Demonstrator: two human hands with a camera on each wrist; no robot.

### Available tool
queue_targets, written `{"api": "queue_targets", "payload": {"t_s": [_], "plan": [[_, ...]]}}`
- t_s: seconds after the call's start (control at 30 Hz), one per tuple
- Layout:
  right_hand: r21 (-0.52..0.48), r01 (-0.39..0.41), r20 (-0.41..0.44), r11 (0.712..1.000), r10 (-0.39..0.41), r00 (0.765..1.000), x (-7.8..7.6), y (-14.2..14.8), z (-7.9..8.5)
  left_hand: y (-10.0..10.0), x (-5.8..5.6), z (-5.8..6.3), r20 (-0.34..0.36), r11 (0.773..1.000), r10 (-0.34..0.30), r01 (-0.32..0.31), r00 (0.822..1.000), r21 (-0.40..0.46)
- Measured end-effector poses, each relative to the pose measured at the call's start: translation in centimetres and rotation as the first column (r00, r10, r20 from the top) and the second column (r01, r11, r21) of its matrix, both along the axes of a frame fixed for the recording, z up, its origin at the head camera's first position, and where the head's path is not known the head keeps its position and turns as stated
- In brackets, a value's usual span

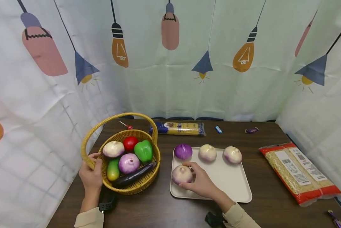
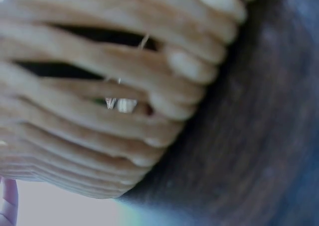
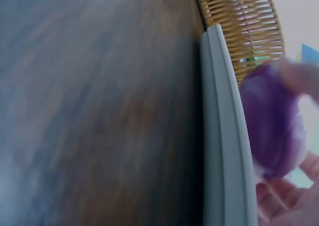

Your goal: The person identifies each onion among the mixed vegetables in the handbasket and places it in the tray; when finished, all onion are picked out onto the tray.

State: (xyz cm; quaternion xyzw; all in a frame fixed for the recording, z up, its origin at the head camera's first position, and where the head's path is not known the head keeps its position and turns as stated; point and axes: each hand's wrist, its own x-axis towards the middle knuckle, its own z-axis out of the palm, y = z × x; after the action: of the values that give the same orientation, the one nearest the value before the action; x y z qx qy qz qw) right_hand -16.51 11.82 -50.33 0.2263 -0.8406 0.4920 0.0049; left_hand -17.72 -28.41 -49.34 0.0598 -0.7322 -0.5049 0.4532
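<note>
At the left, my left hand (image 1: 91, 174) grips the yellow wicker basket (image 1: 157, 167) where its tall handle (image 1: 88, 139) meets the rim. Inside lie a white-and-purple onion (image 1: 113, 148), a purple onion (image 1: 129, 163), a tomato (image 1: 130, 143), a green bell pepper (image 1: 144, 151), a green-yellow oval vegetable (image 1: 113, 170) and an eggplant (image 1: 134, 174). My right hand (image 1: 201, 182) holds a pale purple-white onion (image 1: 181, 174) between thumb and fingers, over the left part of the white tray (image 1: 221, 177). Along the tray's far side sit a dark purple onion (image 1: 183, 151) and two pale onions (image 1: 207, 153).
Behind the basket lie a lollipop (image 1: 127, 126) and a pack of noodles (image 1: 179, 128). Small wrapped candies (image 1: 218, 129) are at the back, with another candy (image 1: 335, 219) at the front right. A red-edged bag of grain (image 1: 300, 172) lies right of the tray. A curtain surrounds the table.
</note>
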Motion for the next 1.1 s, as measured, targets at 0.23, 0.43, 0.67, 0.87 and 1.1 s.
{"api": "queue_targets", "payload": {"t_s": [0.23,0.43,0.67,0.87,1.1], "plan": [[0.071,0.028,-0.018,0.997,-0.027,0.999,0.0,-0.2,0.4,0.2,0.1,0.1,-0.001,1.000,-0.004,0.004,1.000,-0.001],[0.092,0.137,-0.135,0.986,-0.124,0.983,0.2,-1.0,2.7,0.0,-0.1,-0.1,-0.007,1.000,0.002,-0.002,1.000,-0.007],[-0.092,0.003,-0.201,0.996,-0.022,0.979,0.0,-6.9,5.6,0.6,0.4,0.9,-0.009,1.000,0.004,-0.004,1.000,-0.016],[-0.034,-0.152,-0.108,0.988,0.147,0.983,-0.8,-14.1,6.0,1.7,1.2,2.4,-0.021,1.000,0.003,-0.004,1.000,-0.023],[0.127,-0.113,0.044,0.986,0.108,0.993,-2.8,-18.8,6.1,2.1,1.7,3.1,-0.014,1.000,-0.007,0.007,1.000,-0.005]]}}
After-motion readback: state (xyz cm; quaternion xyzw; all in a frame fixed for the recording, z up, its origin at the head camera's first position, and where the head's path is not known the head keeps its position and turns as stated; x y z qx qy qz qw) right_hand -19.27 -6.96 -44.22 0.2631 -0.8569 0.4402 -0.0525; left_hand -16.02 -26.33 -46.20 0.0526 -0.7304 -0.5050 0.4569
